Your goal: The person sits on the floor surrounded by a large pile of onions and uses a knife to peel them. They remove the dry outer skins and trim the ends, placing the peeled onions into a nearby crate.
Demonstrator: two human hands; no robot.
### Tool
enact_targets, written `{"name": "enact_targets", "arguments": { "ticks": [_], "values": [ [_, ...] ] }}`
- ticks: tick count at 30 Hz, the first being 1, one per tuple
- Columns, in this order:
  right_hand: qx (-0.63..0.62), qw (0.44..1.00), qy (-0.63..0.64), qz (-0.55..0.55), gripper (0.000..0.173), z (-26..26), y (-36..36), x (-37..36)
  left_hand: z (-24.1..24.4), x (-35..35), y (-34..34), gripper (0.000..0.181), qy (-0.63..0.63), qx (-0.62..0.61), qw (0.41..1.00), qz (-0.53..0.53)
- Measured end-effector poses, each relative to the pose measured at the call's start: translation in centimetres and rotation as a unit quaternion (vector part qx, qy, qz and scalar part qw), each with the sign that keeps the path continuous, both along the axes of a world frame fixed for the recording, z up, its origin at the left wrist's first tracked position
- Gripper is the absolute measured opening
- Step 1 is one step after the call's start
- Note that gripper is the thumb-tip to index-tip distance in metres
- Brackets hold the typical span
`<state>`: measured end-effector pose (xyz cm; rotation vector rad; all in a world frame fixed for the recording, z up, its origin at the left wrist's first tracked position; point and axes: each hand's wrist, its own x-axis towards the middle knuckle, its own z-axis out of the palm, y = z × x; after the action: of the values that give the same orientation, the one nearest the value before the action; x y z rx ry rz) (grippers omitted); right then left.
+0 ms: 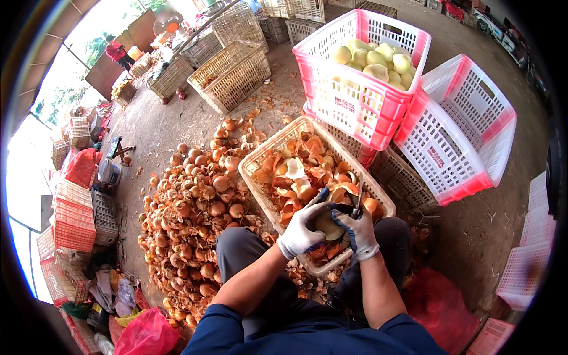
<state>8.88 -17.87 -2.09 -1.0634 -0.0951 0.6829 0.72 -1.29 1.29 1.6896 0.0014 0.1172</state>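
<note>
My left hand (304, 228), in a white work glove with dark blue coating, grips a pale green peeled or part-peeled onion (327, 225). In my right hand (358, 231), gloved alike, is a small knife (358, 195) with its narrow curved blade pointing up and away from me. The fingers of that hand also rest against the onion's right side. Both hands are above the near end of a plastic basket (269, 212) between my knees, filled with brown onion skins (306, 168). To the left, a big heap of unpeeled onions (195, 208) covers the floor.
A pink-and-white crate (355, 106) of peeled onions stands beyond the basket, beside a tilted crate (448, 142). Worn crates (233, 75) line the back, and more red crates (75, 222) stand left. A red sack (439, 301) lies right of me. Another person (117, 52) is far off.
</note>
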Motion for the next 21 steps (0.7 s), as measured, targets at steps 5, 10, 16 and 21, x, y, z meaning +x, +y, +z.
{"name": "enact_targets", "arguments": {
  "ticks": [5,10,16,21],
  "values": [
    [0.005,1.0,-0.003,0.017,0.044,0.0,-0.3,0.1,0.3,-0.2,0.5,0.065,0.037,-0.123,0.991,-0.024],
    [0.054,0.998,0.026,0.022,0.048,-1.8,-1.1,0.6,1.6,-0.3,0.3,0.057,0.104,-0.237,0.966,0.009],
    [0.057,0.998,0.024,0.025,0.064,-1.6,-1.4,0.7,-0.1,-0.4,0.4,0.047,0.086,-0.262,0.96,0.039],
    [0.072,0.997,0.03,0.023,0.062,-2.4,-1.4,0.6,-0.1,-0.4,0.3,0.043,0.064,-0.254,0.964,0.052]
  ]
}}
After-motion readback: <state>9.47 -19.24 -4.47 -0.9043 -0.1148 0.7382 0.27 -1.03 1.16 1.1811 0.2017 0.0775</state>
